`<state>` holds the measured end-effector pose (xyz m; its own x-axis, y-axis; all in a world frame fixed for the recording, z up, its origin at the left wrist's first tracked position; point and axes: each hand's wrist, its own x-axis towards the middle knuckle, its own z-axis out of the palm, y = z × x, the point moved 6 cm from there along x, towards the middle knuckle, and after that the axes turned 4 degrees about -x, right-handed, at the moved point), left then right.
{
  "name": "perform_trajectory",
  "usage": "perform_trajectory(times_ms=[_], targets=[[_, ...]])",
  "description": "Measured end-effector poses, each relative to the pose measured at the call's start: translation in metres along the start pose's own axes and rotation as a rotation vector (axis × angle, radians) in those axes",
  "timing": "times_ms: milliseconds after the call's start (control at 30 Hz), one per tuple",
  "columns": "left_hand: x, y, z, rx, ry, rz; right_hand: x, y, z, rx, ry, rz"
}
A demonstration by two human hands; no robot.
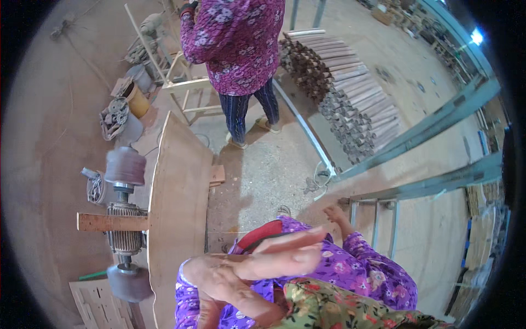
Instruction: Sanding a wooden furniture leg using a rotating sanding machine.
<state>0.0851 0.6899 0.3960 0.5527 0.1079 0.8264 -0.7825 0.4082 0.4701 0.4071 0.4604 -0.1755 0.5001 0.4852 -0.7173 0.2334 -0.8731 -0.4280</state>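
Note:
My left hand (250, 267) is raised close to the camera, its fingers stretched out and nothing visible in it. It hides part of my purple floral clothing (370, 275) and a red piece of cloth (259, 235) at my front. Lower down on the right, my right hand (337, 216) hangs with loosely spread fingers, near the end of a metal frame (374, 222) without visibly gripping it. To my left stands a plywood panel (178, 197). Beyond it is an electric motor (124, 230) with a blurred abrasive drum (125, 165) at one end and another drum (129, 283) at the other.
Ahead, another person (238, 49) stands facing away beside a light wooden frame (189, 85). A stack of round poles (357, 90) lies on the right, behind blue-grey metal beams (419, 127). Filled buckets (130, 125) stand along the left wall. A plank (113, 222) spans the motor.

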Motion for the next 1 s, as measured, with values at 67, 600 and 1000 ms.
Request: perform_trajectory(times_ms=[67, 600, 1000], targets=[[0.006, -0.030, -0.006, -0.056, 0.087, 0.111, 0.008, 0.040, -0.034, -0.010, 0.069, 0.040], [-0.068, -0.102, -0.122, 0.640, 0.246, -0.699, 0.027, 0.018, 0.002, 0.136, -0.118, -0.187], [-0.519, -0.125, -0.186, 0.980, 0.632, -1.797, 0.014, -0.008, -0.037, -0.058, -0.107, -0.009]])
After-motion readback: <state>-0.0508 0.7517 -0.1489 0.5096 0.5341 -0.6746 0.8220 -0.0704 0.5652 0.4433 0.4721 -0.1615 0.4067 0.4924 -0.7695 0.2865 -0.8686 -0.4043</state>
